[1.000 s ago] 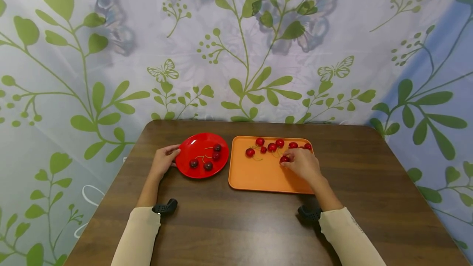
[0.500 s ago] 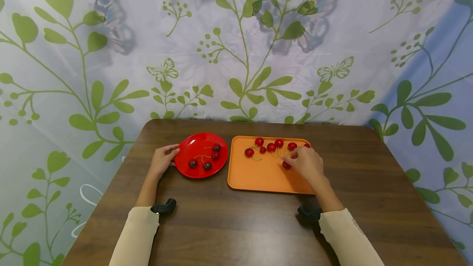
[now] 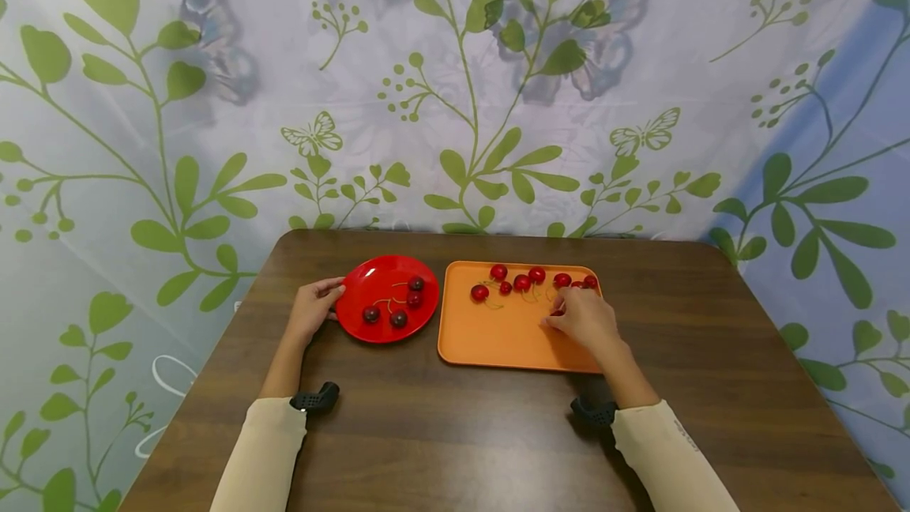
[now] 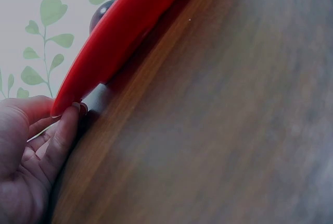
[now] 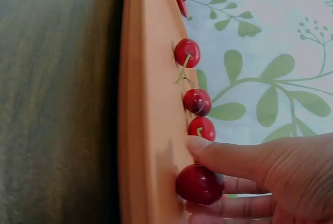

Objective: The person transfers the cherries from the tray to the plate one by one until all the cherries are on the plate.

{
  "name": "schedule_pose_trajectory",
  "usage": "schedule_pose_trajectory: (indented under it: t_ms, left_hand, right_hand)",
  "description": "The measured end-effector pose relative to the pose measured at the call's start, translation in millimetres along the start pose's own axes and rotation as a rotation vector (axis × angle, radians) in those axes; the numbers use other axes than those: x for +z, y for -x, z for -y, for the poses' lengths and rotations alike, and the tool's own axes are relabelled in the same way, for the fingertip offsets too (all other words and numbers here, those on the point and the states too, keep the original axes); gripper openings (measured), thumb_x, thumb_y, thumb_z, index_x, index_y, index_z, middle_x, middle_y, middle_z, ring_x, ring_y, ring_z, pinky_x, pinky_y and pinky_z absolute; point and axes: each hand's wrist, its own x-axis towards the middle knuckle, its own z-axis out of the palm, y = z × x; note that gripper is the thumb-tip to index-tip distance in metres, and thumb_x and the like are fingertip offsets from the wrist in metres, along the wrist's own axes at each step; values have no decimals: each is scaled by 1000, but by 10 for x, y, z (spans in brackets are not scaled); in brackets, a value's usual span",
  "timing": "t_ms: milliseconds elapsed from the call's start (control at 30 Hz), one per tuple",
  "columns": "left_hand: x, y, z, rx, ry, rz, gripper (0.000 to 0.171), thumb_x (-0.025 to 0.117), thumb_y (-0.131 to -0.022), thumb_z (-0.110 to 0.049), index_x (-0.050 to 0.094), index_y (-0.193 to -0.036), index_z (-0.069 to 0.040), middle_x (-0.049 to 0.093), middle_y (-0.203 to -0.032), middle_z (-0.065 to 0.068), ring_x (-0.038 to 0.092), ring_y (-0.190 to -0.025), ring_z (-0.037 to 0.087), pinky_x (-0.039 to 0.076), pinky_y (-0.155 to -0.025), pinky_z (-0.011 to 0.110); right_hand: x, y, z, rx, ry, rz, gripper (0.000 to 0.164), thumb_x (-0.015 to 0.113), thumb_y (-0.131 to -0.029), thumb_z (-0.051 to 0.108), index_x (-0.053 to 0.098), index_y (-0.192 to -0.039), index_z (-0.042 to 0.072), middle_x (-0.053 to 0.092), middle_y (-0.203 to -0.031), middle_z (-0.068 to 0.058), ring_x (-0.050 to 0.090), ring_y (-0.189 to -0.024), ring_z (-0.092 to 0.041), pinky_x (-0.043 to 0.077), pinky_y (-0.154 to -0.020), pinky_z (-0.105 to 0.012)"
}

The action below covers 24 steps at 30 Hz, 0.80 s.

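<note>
A red plate with several dark cherries on it lies at the left. My left hand pinches its left rim; in the left wrist view the thumb and fingers meet the plate's edge from both sides. Just right of the plate is an orange tray with several bright red cherries along its far side. Over the tray's right part, my right hand holds a cherry between thumb and fingers, close to the tray surface. From the head view that cherry is mostly hidden by the hand.
Plate and tray stand near the far side of a brown wooden table. Behind it hangs a pale cloth printed with green leaves and butterflies. Each wrist wears a black strap device.
My right hand has turned slightly, and the cherry at its fingertips has gone from plain view to mostly covered. My left hand stays at the plate's rim; the other cherries lie as before.
</note>
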Motion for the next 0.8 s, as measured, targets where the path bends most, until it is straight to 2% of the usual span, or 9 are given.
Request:
schedule_pose_trajectory:
  t_ms: [100, 167, 333, 467, 500, 700, 733, 800]
  left_hand:
    - [-13, -57, 110, 3, 6, -11, 39, 62, -102, -10, 58, -136, 9, 69, -114, 22, 65, -70, 10, 60, -56, 29]
    - [-17, -89, 191, 1, -3, -20, 40, 62, -103, -14, 59, -137, 7, 69, -115, 20, 65, -71, 9, 60, -56, 28]
    - [-12, -105, 264, 3, -35, -42, 40, 63, -103, -19, 61, -137, 3, 70, -113, 15, 65, -73, 10, 60, -58, 28]
    - [-3, -103, 270, 6, -30, -47, 38, 64, -102, -19, 63, -135, 1, 70, -112, 16, 65, -72, 10, 60, -58, 28]
    - [-1, -81, 223, 2, -26, -39, 38, 64, -102, -17, 62, -135, 3, 70, -112, 17, 65, -72, 11, 60, -58, 29]
    - [-8, -94, 223, 3, -12, -28, 40, 62, -103, -16, 60, -137, 4, 70, -116, 20, 65, -71, 10, 60, -57, 29]
    - [-12, -115, 268, 9, -15, -33, 41, 63, -103, -18, 60, -137, 3, 70, -116, 18, 65, -71, 9, 60, -57, 28]
    - [-15, -106, 260, 14, -20, -39, 40, 63, -103, -18, 61, -136, 3, 70, -115, 18, 65, -71, 9, 60, -57, 28]
  right_hand:
    - [-26, 6, 7, -4, -7, 15, 42, 90, -77, 37, 71, -99, 7, 68, -90, -6, 60, -77, -24, 55, -65, -42]
    - [-38, 10, 9, 14, -3, 31, 44, 90, -76, 38, 70, -98, 6, 66, -88, -7, 58, -76, -24, 54, -64, -41]
    - [-51, 28, 3, 40, -18, 40, 33, 89, -78, 33, 69, -83, 8, 58, -73, -5, 51, -66, -24, 45, -55, -36]
    - [-58, 40, 2, 27, -38, 23, 26, 89, -79, 27, 70, -81, 9, 60, -73, -4, 52, -66, -24, 46, -56, -36]
    - [-63, 43, 2, 21, -40, 20, 25, 89, -79, 26, 71, -82, 9, 61, -74, -4, 53, -67, -24, 48, -57, -37]
    - [-114, 51, -4, -12, -56, 7, 29, 89, -80, 25, 76, -97, 6, 70, -89, -8, 61, -78, -26, 57, -68, -45]
    - [-121, 52, -3, -15, -62, 6, 32, 88, -80, 25, 76, -101, 5, 70, -91, -9, 61, -80, -27, 57, -69, -46]
    - [-134, 54, 7, -24, -72, 4, 35, 88, -81, 25, 76, -106, 4, 70, -91, -9, 62, -80, -27, 58, -70, -46]
